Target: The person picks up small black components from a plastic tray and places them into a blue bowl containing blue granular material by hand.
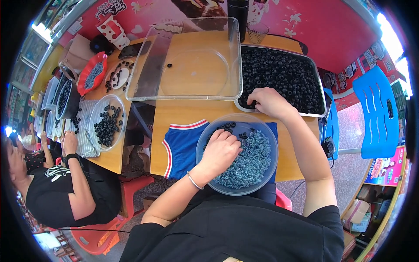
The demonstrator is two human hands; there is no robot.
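Note:
A round clear tub [275,162] in front of me holds many small bluish see-through pieces [251,163] and a few black ring-like pieces [228,126] at its far left. Over the tub's left part is my left hand [223,150], its fingers curled down and closed; whatever they hold is hidden. Beyond the tub, a rectangular white-rimmed tray [325,98] is heaped with small black round parts [279,70]. My right hand [269,102] reaches over its near left edge, fingers bent together among the black parts; I cannot make out anything between them.
A large clear rectangular bin [187,97] with one black piece stands left of the tray. Blue cloth [185,146] lies by the tub. A black bottle [238,19] and a glass [257,32] stand behind. At left, a co-worker [65,187] sits by another bowl [124,122].

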